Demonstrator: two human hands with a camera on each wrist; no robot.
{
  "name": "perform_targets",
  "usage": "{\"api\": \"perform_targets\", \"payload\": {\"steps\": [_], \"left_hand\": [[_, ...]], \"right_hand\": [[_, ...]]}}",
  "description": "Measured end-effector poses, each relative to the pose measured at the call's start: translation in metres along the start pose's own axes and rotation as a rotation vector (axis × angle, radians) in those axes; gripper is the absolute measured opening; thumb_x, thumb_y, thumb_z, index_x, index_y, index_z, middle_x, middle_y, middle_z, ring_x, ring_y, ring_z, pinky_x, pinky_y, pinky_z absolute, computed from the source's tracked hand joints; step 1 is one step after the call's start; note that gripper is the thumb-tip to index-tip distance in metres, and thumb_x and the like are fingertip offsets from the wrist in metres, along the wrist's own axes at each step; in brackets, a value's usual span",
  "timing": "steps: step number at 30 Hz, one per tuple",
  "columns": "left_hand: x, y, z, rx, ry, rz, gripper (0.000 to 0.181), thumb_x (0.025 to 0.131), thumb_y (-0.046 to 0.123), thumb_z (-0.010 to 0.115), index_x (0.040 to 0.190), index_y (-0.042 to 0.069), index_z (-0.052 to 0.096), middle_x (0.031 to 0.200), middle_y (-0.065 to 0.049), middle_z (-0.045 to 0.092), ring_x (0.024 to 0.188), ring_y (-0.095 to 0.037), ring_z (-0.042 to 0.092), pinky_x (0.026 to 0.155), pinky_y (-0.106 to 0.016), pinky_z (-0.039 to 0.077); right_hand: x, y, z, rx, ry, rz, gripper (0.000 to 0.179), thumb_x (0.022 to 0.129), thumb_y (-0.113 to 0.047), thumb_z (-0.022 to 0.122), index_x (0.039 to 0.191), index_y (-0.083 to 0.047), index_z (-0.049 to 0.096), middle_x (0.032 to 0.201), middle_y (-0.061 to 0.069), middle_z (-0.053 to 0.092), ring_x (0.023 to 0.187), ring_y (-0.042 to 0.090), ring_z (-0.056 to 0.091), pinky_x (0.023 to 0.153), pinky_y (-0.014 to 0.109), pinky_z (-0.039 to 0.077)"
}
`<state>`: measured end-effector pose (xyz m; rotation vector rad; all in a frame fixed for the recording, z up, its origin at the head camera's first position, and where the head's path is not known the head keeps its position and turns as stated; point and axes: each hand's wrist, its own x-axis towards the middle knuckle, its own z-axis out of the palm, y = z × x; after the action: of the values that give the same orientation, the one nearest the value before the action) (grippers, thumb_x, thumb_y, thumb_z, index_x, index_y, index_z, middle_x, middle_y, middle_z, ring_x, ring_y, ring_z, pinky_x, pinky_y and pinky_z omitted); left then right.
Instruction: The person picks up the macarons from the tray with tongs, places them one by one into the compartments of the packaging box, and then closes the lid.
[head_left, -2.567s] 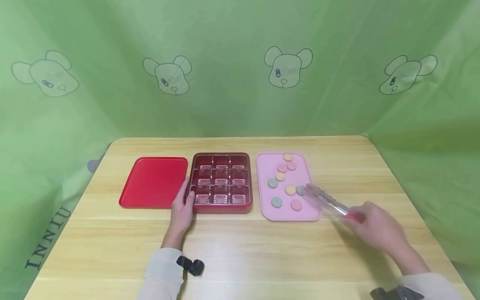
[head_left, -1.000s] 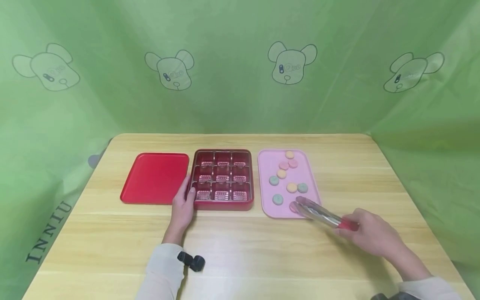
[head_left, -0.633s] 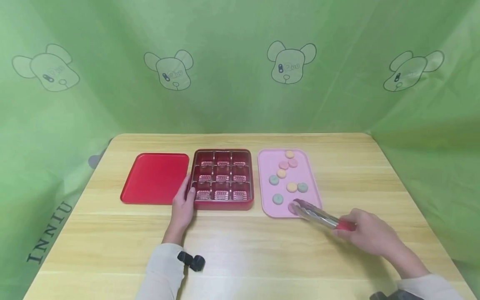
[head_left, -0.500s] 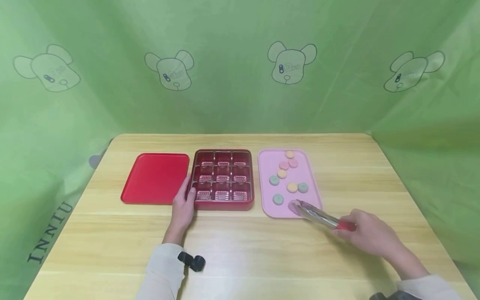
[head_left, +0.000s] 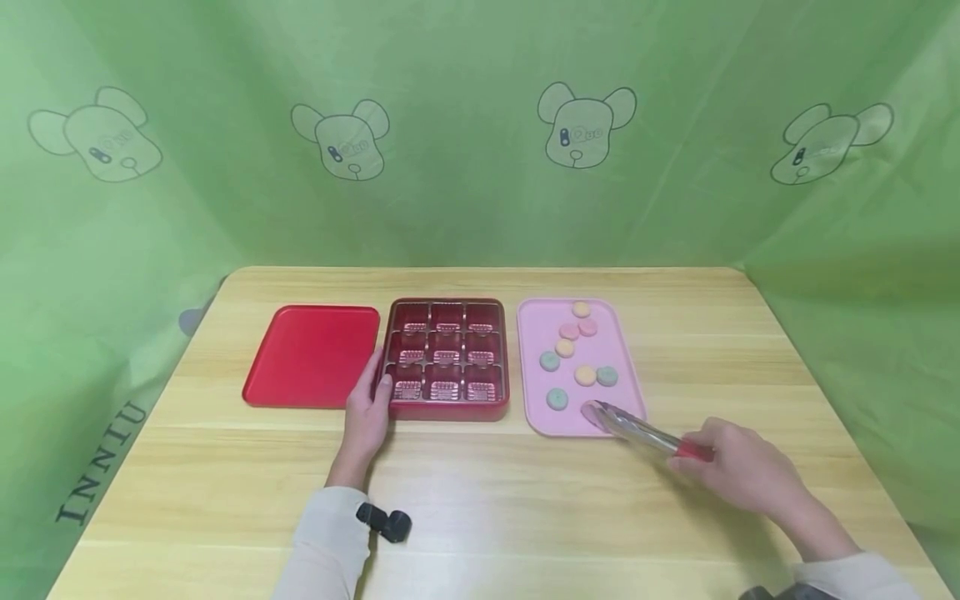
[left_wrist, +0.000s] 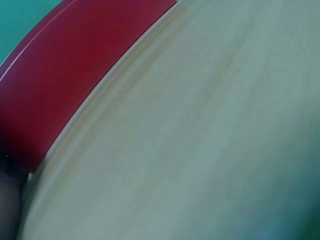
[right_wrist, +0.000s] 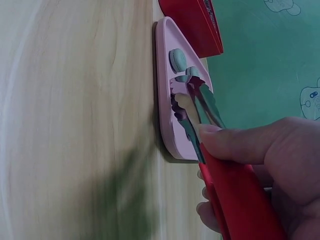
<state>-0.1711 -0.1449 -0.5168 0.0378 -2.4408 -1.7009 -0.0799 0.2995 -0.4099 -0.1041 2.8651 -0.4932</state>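
My left hand point(head_left: 367, 408) holds the front left corner of a dark red box point(head_left: 448, 412), thumb at the rim and fingers along its side. A clear insert point(head_left: 444, 367) divides the box into several compartments. In my right hand point(head_left: 750, 467) is a pair of metal tongs point(head_left: 637, 429) with red handles, gripped between thumb and fingers. The tong tips are right at a pink macaron point(head_left: 591, 414), partly hidden by them, near the front of the pink tray point(head_left: 536, 417). Close by lie a green macaron point(head_left: 557, 399), a yellow macaron point(head_left: 586, 376) and another green macaron point(head_left: 607, 376).
Left of the box lies a flat red lid point(head_left: 315, 358). Farther back on the tray are more macarons, among them a yellow macaron point(head_left: 581, 309) and a pink macaron point(head_left: 569, 331). A green curtain point(head_left: 465, 208) hangs behind the wooden table point(head_left: 465, 517).
My right hand has brought the tongs from beside a green macaron toward the tray's front, onto the pink macaron. The left hand has stayed on the box.
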Motion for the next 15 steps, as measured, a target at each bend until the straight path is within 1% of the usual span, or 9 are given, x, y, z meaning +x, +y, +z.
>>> {"api": "perform_targets", "payload": {"steps": [4,7,12,15], "left_hand": [[0.000,0.000,0.000,0.001,-0.003,-0.001,0.050,0.100,0.020,0.040,0.149,0.017,0.030,0.152,-0.004,0.032,0.142,-0.023,0.025,0.116,-0.044,0.023],[0.001,-0.001,0.000,0.004,-0.004,-0.005,0.050,0.100,0.020,0.040,0.149,0.017,0.030,0.152,-0.004,0.032,0.142,-0.024,0.025,0.116,-0.045,0.023],[0.001,-0.001,0.000,0.008,-0.002,-0.003,0.050,0.100,0.021,0.040,0.149,0.016,0.030,0.152,-0.005,0.033,0.141,-0.023,0.026,0.116,-0.044,0.024],[0.001,0.000,0.000,0.007,-0.003,-0.002,0.050,0.100,0.020,0.040,0.149,0.017,0.030,0.152,-0.004,0.033,0.141,-0.023,0.026,0.116,-0.044,0.024]], "right_hand": [[0.001,0.000,-0.004,-0.006,0.010,-0.006,0.027,0.080,-0.038,0.071,0.093,-0.014,0.073,0.065,-0.003,0.049,0.054,0.014,0.041,0.044,0.026,0.033],[0.002,-0.003,-0.008,-0.008,0.025,-0.014,0.025,0.080,-0.035,0.071,0.094,-0.013,0.073,0.066,-0.003,0.049,0.055,0.014,0.041,0.044,0.026,0.034],[0.005,-0.012,-0.014,0.001,0.050,-0.027,0.018,0.080,-0.031,0.071,0.089,-0.015,0.072,0.066,-0.003,0.051,0.056,0.014,0.042,0.045,0.027,0.034],[0.008,-0.020,-0.018,-0.003,0.064,-0.045,0.019,0.080,-0.032,0.072,0.088,-0.015,0.072,0.065,-0.003,0.052,0.055,0.014,0.042,0.046,0.027,0.035]]}}
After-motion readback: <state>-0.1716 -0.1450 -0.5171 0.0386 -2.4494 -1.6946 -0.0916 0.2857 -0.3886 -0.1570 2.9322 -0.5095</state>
